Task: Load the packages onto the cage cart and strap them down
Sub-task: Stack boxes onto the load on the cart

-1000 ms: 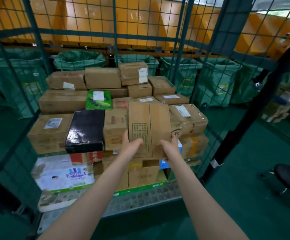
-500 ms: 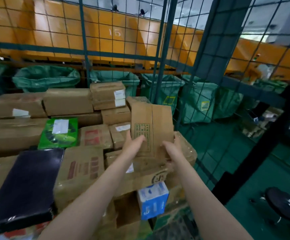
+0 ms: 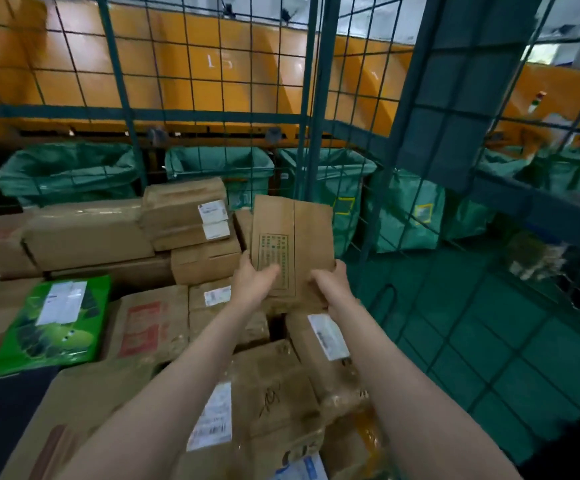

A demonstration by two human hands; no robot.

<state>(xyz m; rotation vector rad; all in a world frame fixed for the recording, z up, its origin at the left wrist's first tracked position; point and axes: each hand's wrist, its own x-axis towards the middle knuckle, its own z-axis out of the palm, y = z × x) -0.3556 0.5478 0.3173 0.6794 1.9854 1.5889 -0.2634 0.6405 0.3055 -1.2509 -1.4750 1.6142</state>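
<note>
Head view: we hold the printed cardboard box [image 3: 299, 237] upright at frame centre. Our left hand [image 3: 252, 284] and right hand [image 3: 330, 287] have their fingers [image 3: 270, 270] wrapped round its lower corners. It sits over the stacked packages [image 3: 205, 258], beside the cage cart [image 3: 316, 98] mesh.

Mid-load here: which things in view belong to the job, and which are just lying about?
Job: flat brown package, gripped by left hand and right hand; stacked packages; cage cart mesh.
Lying about: green sacks behind the mesh; orange panels.
</note>
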